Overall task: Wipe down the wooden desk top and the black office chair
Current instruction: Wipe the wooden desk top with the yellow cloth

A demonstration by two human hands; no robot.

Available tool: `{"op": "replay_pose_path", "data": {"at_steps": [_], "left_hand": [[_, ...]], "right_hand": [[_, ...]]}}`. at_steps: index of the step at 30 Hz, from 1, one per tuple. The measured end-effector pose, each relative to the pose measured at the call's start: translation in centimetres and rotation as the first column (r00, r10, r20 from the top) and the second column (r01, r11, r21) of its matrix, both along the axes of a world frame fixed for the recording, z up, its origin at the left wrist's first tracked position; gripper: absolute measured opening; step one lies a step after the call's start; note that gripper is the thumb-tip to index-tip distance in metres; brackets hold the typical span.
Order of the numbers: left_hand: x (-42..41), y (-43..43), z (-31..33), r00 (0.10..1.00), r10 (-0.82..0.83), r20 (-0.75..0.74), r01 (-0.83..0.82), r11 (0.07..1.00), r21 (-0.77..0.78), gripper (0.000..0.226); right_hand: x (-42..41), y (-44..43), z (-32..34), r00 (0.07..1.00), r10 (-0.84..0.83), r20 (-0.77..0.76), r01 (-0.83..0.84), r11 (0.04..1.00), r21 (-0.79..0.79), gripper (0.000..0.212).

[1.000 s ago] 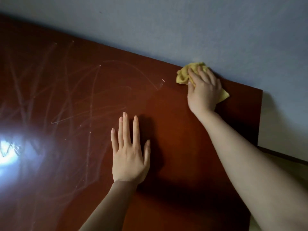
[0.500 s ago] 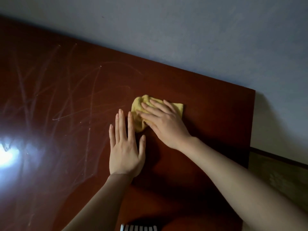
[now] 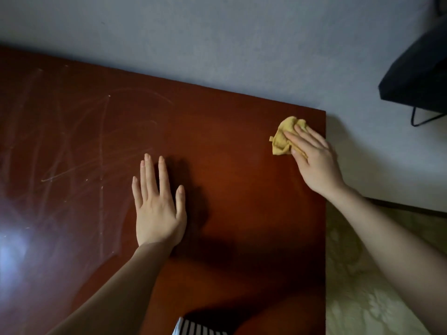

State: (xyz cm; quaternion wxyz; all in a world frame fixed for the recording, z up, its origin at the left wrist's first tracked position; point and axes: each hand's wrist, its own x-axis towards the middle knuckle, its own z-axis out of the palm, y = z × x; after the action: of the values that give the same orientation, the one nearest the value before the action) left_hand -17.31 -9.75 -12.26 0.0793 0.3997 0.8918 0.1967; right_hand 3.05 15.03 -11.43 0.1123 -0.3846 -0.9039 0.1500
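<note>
**Wiping the right end of the desk top with a yellow cloth**

Pressing flat, both hands are on the wooden desk top (image 3: 242, 189), a glossy reddish-brown surface that fills most of the view, with its back edge against a grey wall (image 3: 217, 44). At the far left a bright glare (image 3: 12, 250) shines off the wood. Beside it, pale streaks (image 3: 101, 153) cross the surface in loose lines.

Near the middle, the left hand (image 3: 158, 211) lies palm down on the desk, fingers straight and slightly spread, holding nothing. At the bottom edge of the view, a bit of striped fabric (image 3: 196, 328) shows in front of the desk.

Further right, a crumpled yellow cloth (image 3: 284, 139) sits on the desk close to its far right corner. The right hand (image 3: 314, 160) rests on it with straight fingers laid over the top, pressing down rather than clutching; the cloth bunches out from under the fingertips.

Past the desk's right edge is a pale patterned floor (image 3: 362, 298). At the upper right a black object (image 3: 416, 76) stands well apart from the desk; I cannot tell what it is.
</note>
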Motion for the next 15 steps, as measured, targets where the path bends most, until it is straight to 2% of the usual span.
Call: {"op": "replay_pose_path", "data": {"at_steps": [3,6,15], "left_hand": [[0.0,0.0,0.0,1.000,-0.003,0.007,0.002,1.000,0.006,0.063],[0.2,0.0,0.0,1.000,-0.016,0.010,0.017,1.000,-0.013,0.063],[0.4,0.3,0.1,1.000,-0.008,0.019,0.009,1.000,-0.016,0.061]], "right_hand": [[-1.7,2.4,-0.1,0.993,-0.119,-0.004,0.119,0.993,0.011,0.039],[-4.5,3.7,-0.1,0.991,-0.126,0.045,0.125,0.992,0.021,0.039],[-18.7,1.8,-0.4,0.970,0.203,0.137,-0.208,0.978,0.026,0.043]]}}
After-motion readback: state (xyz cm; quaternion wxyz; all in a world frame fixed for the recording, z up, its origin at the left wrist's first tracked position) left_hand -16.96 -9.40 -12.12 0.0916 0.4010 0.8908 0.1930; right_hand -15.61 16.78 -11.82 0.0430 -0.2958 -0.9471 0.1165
